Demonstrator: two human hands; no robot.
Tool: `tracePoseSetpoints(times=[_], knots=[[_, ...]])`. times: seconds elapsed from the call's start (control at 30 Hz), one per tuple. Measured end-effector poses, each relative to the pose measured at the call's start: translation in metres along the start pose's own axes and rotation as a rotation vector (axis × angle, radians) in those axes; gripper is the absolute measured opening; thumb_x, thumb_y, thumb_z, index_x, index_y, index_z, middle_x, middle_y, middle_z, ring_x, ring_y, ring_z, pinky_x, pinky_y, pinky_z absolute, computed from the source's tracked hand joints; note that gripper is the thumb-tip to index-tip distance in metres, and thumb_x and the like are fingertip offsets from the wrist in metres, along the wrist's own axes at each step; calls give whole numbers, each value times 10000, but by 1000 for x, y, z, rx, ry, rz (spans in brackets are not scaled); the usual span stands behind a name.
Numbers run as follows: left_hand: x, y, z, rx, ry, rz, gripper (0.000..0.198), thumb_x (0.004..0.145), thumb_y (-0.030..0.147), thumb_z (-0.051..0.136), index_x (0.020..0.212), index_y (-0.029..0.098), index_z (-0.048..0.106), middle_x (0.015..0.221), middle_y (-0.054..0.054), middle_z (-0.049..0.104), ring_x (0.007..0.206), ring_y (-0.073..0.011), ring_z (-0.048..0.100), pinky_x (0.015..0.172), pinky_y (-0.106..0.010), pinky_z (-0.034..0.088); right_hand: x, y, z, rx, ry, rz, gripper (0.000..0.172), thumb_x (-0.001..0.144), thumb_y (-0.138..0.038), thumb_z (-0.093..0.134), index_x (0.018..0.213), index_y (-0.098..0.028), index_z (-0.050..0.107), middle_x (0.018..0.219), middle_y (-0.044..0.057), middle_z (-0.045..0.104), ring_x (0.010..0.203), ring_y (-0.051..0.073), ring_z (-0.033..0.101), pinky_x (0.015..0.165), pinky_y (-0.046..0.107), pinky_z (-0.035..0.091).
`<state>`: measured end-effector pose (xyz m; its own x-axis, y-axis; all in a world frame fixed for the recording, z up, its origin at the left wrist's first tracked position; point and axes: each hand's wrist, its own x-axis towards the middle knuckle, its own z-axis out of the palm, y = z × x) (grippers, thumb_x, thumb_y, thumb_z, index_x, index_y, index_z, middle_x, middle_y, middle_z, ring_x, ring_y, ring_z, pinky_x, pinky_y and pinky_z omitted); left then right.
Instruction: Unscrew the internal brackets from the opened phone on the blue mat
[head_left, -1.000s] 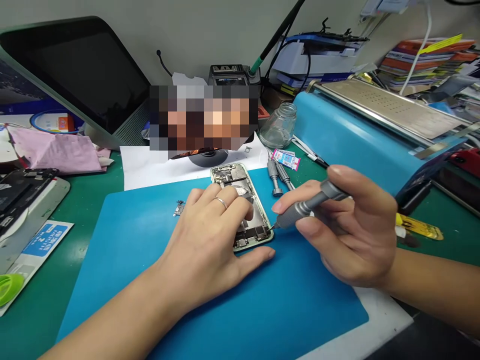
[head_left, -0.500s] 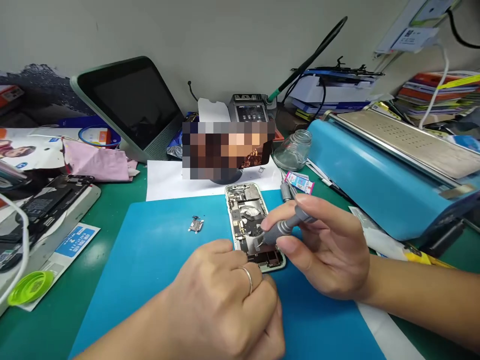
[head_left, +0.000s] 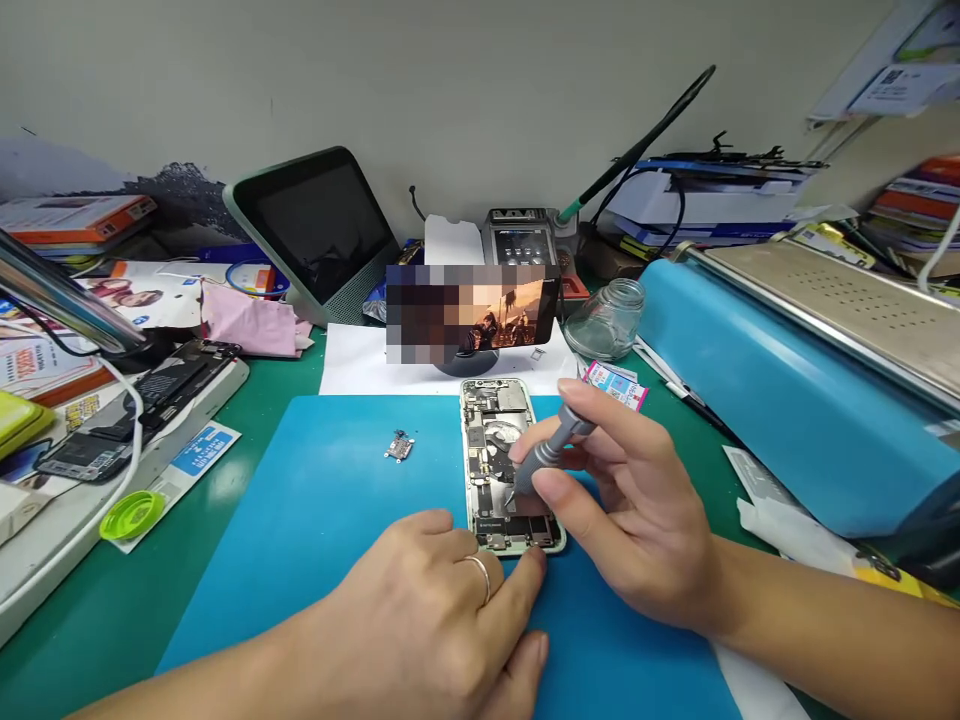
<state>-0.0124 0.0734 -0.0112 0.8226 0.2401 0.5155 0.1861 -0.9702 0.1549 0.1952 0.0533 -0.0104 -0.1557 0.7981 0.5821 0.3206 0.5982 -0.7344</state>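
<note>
An opened phone (head_left: 495, 440) with its boards exposed lies lengthwise on a blue mat (head_left: 330, 520). My right hand (head_left: 622, 510) pinches a grey screwdriver (head_left: 547, 455), its tip down on the middle of the phone's insides. My left hand (head_left: 435, 620), a ring on one finger, rests on the mat with fingers curled and a fingertip against the phone's near end. It holds nothing that I can see. A small loose part (head_left: 399, 446) lies on the mat to the left of the phone.
A long blue machine (head_left: 787, 370) with a metal top stands at the right. A glass jar (head_left: 606, 320), a propped phone with a lit screen (head_left: 517, 310), a soldering station (head_left: 519, 238) and a tilted screen (head_left: 319, 230) stand behind. Another dismantled phone (head_left: 142, 400) and a green cap (head_left: 133, 516) lie left.
My left hand came off the phone and drew back to its near end. My right hand moved the screwdriver tip from the phone's lower right corner to its middle. The view lifted.
</note>
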Motion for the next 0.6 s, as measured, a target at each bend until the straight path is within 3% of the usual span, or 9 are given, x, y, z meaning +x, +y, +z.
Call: tracePoseSetpoints(times=[0.1, 0.37, 0.6], knots=[[0, -2, 4, 5, 67, 2, 282, 981, 219, 498, 1084, 68, 712, 584, 18, 603, 466, -160, 554, 429, -354, 373, -1, 0, 1, -10, 12, 33, 721, 962, -65, 595, 1570, -378, 367, 1478, 103, 605, 1083, 200, 723, 838, 349, 687], [-2, -7, 5, 68, 94, -19, 257, 1027, 239, 504, 994, 103, 719, 584, 25, 590, 486, -142, 533, 441, -344, 363, -7, 3, -6, -117, -12, -26, 764, 910, -52, 656, 1578, -326, 407, 1488, 96, 617, 1132, 256, 745, 823, 349, 698], [-4, -3, -3, 36, -22, -69, 253, 1021, 244, 520, 1064, 107, 728, 641, 22, 625, 536, -164, 574, 484, -366, 432, -5, 2, -2, -67, 16, 27, 755, 900, -25, 656, 1536, -375, 451, 1470, 58, 625, 1065, 225, 762, 765, 334, 713]])
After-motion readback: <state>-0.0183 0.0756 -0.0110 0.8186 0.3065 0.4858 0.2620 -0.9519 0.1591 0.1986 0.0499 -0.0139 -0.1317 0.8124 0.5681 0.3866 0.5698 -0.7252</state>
